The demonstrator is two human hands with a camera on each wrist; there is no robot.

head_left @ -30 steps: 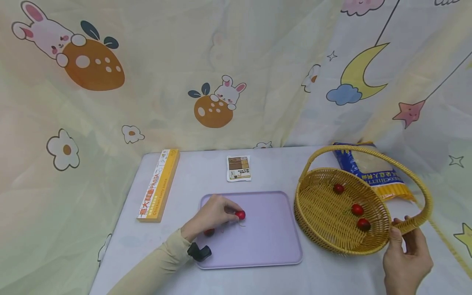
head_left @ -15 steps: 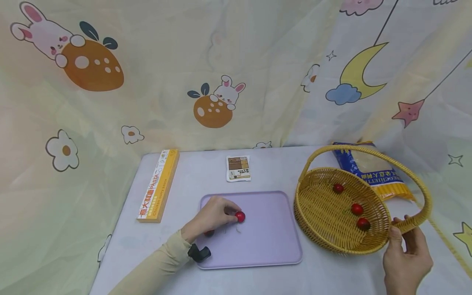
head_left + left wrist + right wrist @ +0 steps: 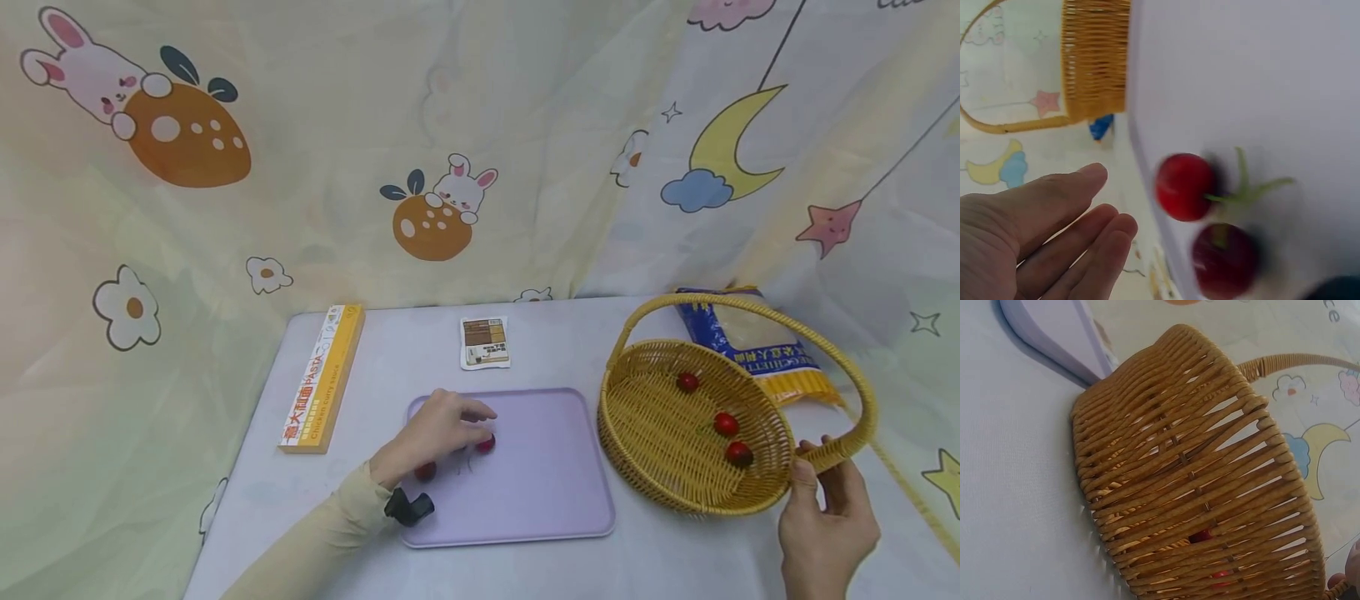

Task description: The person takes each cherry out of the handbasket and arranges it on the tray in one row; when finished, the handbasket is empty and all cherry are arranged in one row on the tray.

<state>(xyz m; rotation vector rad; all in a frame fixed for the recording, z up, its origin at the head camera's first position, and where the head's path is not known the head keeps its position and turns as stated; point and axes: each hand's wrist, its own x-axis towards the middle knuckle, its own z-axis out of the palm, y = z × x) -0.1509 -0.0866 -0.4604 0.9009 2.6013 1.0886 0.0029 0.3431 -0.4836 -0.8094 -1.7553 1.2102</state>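
Observation:
Two red cherry tomatoes lie on the lilac tray (image 3: 543, 479): one tomato (image 3: 486, 444) just below my left fingertips, the other tomato (image 3: 425, 472) by my wrist. My left hand (image 3: 441, 429) is over the tray; in the left wrist view its fingers (image 3: 1100, 250) are extended, hold nothing, and stand apart from the bright red tomato (image 3: 1182, 187) and the darker tomato (image 3: 1225, 262). My right hand (image 3: 828, 525) grips the base of the handle on the wicker basket (image 3: 641, 467), which is tilted. Inside it lie three tomatoes (image 3: 726, 425).
A pasta box (image 3: 322, 379) lies at the table's left. Behind the tray is a small sachet (image 3: 485, 342). A blue and yellow pasta bag (image 3: 772, 354) lies behind the basket, partly hidden. Green stem bits (image 3: 1250, 187) lie on the tray. A printed cloth hangs behind the table.
My left fingers, which pinched the cherry tomato, have let it go and lifted slightly; it rests on the tray. My right hand and the basket have stayed in place.

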